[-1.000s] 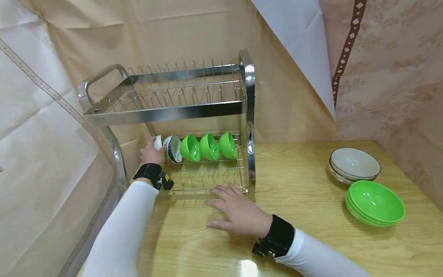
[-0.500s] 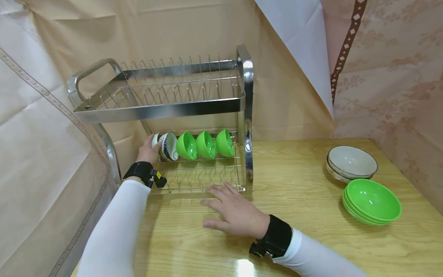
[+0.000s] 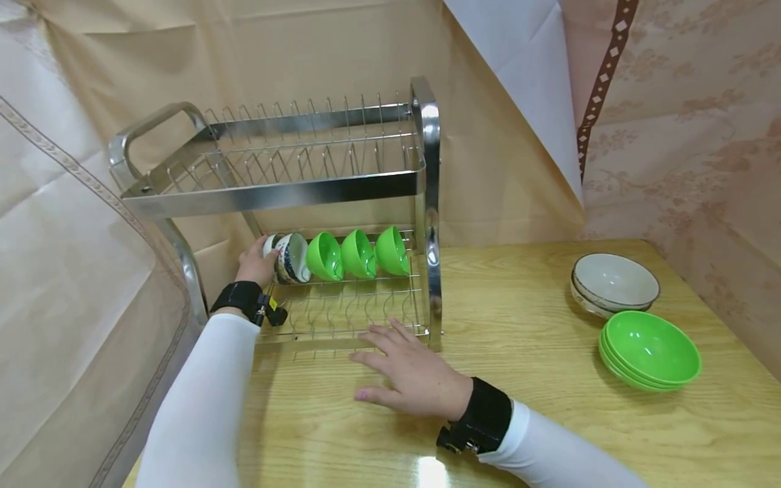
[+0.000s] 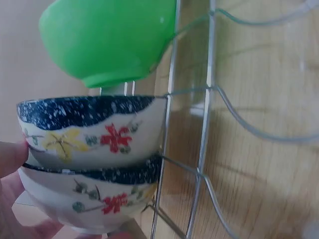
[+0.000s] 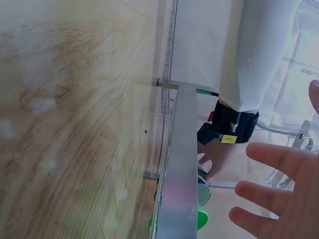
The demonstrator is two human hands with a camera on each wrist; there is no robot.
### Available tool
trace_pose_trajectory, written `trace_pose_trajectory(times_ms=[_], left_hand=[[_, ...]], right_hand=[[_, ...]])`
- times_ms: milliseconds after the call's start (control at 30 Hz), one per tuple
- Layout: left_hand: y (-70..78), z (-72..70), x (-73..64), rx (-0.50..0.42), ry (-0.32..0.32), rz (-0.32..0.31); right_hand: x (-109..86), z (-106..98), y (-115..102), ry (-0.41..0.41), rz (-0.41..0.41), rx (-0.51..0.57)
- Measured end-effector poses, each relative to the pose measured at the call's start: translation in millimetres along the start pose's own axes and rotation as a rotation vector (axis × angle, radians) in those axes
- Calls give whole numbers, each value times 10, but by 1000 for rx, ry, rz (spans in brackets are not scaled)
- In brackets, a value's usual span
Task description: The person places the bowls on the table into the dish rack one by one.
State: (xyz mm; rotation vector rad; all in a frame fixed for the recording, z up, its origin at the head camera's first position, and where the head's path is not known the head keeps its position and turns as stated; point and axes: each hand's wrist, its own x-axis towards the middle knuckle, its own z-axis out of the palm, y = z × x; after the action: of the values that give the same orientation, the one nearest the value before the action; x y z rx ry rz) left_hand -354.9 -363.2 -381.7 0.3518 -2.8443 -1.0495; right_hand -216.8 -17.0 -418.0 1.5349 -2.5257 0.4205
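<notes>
On the lower tier of the metal dish rack [image 3: 274, 194], my left hand [image 3: 253, 263] grips the leftmost white bowl [image 4: 92, 201], which has a dark blue speckled rim and painted flowers. Thumb at its rim, fingers behind its base, partly out of frame. A matching floral bowl [image 4: 94, 142] stands on edge against it, their rims close together. Three green bowls [image 3: 358, 255] stand on edge in a row to the right. My right hand [image 3: 415, 373], fingers straight and spread, is by the rack's front right corner and holds nothing.
Two nested white bowls [image 3: 616, 281] with dark rims are on the right of the wooden table [image 3: 506, 325]. A stack of green bowls [image 3: 653, 346] sits in front of them. Wire dividers line the rack's upper tier. Cloth [image 3: 506, 169] hangs behind.
My left hand has stayed at the leftmost bowl, and the two floral bowls now sit closer together. The whole view has shifted slightly. The right hand keeps its spread pose.
</notes>
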Motion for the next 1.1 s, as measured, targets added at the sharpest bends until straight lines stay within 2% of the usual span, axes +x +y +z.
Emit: trace_pose_trajectory(times_ms=[167,333,467,567,700,833,1000,1100], left_hand=[[52,-40,-82,2,7,42],[112,-49,-171,-42,10,48],[207,-28,-309,-56,61,58],[313,20,-478,-57,113,120],[508,161,-811,-23,155,288],[721,367,-1283,30,167,456],[957,691,-1905,95,91,641],[1056,873,-2174,142,48,747]], right_hand=[[-30,-11,-14,-8,6,3],[-94,-7,-14,8,9,14],[-183,-16,-11,16,8,19],[-279,-34,-3,16,20,20],[-461,-79,32,11,52,26],[-688,-142,77,-1,100,28],[-1018,-264,171,10,186,-19],[-1221,-370,249,54,231,-48]])
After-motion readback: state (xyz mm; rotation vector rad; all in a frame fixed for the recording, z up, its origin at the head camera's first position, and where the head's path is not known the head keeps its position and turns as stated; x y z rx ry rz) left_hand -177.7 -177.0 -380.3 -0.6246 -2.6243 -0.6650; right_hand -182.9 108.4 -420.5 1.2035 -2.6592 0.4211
